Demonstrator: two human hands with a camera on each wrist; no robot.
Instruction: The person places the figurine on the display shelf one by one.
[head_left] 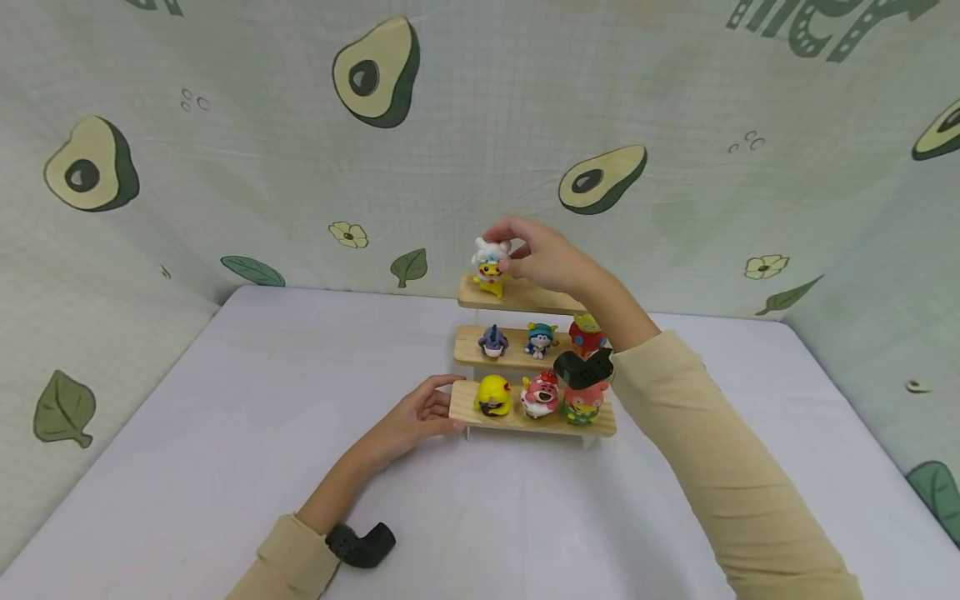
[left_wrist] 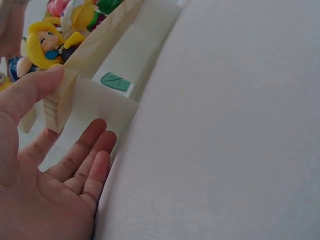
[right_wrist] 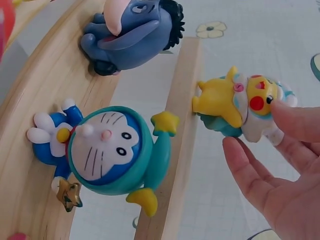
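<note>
At the left end of the top tier, a yellow Pikachu figurine [head_left: 491, 283] with a white hood stands upright. My right hand [head_left: 546, 260] pinches its hood between thumb and fingers; in the right wrist view the figurine's feet [right_wrist: 196, 104] meet the top board. Lower down, my left hand [head_left: 405, 423] grips the left end of the wooden tiered display stand [head_left: 517, 423]. Its thumb lies on the bottom board's end [left_wrist: 59, 102] with the index finger beneath, while the other fingers extend beside the white support [left_wrist: 102, 100].
On the middle tier are a blue-grey donkey figurine [head_left: 492, 342], a blue cat figurine [head_left: 540, 341] and a red-clad green figurine [head_left: 587, 336]. The bottom tier carries a yellow-haired figurine [head_left: 492, 396], a pink bear [head_left: 540, 395] and a pink-and-green figurine [head_left: 582, 405]. Avocado-print cloth [head_left: 480, 150] hangs behind.
</note>
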